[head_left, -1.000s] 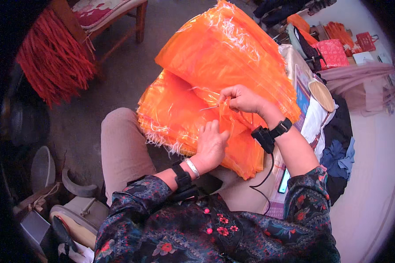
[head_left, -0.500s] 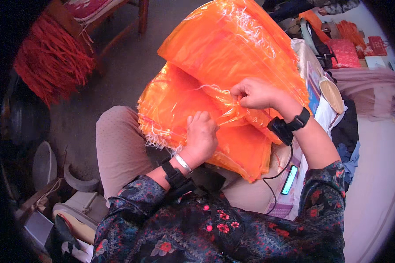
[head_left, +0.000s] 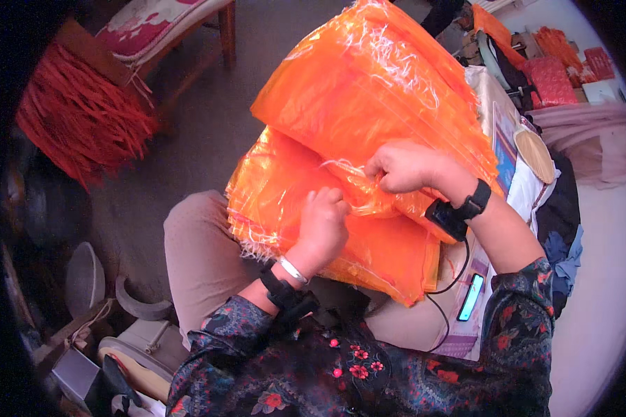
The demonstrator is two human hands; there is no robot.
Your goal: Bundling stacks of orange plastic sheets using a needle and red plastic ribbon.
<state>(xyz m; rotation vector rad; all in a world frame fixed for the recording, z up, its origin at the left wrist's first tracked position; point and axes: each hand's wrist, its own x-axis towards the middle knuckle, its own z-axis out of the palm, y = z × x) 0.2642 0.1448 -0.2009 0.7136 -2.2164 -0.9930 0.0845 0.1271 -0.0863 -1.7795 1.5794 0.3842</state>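
right hand (head_left: 405, 167) is farther from the left hand (head_left: 325, 226) now — probably spreading the orange plastic (head_left: 344, 121) between them. right grip's pinching it; left's curled, can't tell if it's holding.

Left fingers (head_left: 328, 199) now farther from right fingers (head_left: 376, 166) than one second ago.

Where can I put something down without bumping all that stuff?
On the dark floor between the red strands and the orange sheets, or on the pale surface right of the blue cloth. It's crowded at lower left, around the curved grey piece, and right of the orange sheets, with the tan oval thing, dark cloth and lit phone.
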